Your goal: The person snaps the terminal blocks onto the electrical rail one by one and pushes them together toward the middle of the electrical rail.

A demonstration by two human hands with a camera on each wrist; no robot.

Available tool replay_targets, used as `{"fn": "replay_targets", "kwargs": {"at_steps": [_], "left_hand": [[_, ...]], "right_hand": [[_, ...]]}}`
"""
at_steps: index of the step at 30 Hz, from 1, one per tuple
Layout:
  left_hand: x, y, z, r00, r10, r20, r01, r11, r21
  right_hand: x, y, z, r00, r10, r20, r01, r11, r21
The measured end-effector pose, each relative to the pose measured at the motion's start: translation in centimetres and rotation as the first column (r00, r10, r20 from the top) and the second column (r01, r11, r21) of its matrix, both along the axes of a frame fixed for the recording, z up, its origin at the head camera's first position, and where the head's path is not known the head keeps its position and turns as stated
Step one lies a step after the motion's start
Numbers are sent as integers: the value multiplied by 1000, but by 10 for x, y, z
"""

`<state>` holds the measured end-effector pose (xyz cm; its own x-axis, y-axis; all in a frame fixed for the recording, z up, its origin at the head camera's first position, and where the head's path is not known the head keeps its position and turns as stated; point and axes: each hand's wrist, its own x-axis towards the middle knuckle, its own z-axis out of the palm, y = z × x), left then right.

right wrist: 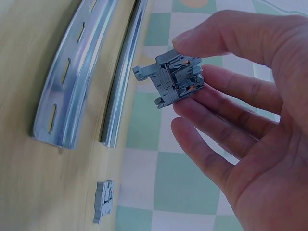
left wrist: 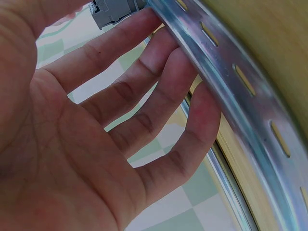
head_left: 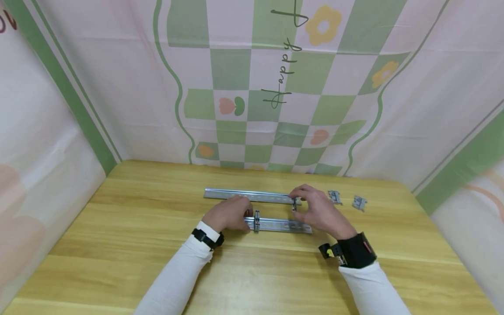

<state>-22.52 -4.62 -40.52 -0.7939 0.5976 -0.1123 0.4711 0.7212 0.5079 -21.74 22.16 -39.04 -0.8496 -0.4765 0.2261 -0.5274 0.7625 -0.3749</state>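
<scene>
Near the middle of the table lies a slotted metal DIN rail [head_left: 281, 225], with a grey terminal block [head_left: 257, 222] standing across it. My left hand [head_left: 231, 213] holds this rail left of that block. In the left wrist view its fingertips rest along the far edge of the rail [left wrist: 226, 91], and part of a grey block [left wrist: 115, 12] shows at the top. Between thumb and fingers my right hand [head_left: 318, 211] pinches another grey terminal block [right wrist: 178, 77], raised above the table beyond the rail's right part. Its clip foot faces the rails in the right wrist view.
A second DIN rail [head_left: 226, 194] lies parallel behind the first. To the right of it, two loose terminal blocks, one [head_left: 334, 197] nearer and one [head_left: 359, 202] farther right, lie on the wooden table [head_left: 130, 227]. A checkered cloth [head_left: 230, 68] hangs at the table's back edge.
</scene>
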Motion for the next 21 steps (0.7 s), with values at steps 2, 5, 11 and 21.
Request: {"fn": "replay_targets", "kwargs": {"at_steps": [2,5,11,21], "left_hand": [[0,0,0,1000,-1,-2,1,1000,-2],[-1,0,-1,1000,-3,-7,3,1000,-6],[-1,0,-1,1000,0,0,0,1000,-4],[-2,0,-2,1000,3,-3,-3,1000,-11]], "right_hand": [[0,-1,-1,1000,5,-1,-5,1000,3],[0,-4,-2,1000,5,-1,-5,1000,11],[3,-9,-3,1000,2,23,-2,1000,6],[3,-16,-6,1000,17,7,-17,1000,4]]}}
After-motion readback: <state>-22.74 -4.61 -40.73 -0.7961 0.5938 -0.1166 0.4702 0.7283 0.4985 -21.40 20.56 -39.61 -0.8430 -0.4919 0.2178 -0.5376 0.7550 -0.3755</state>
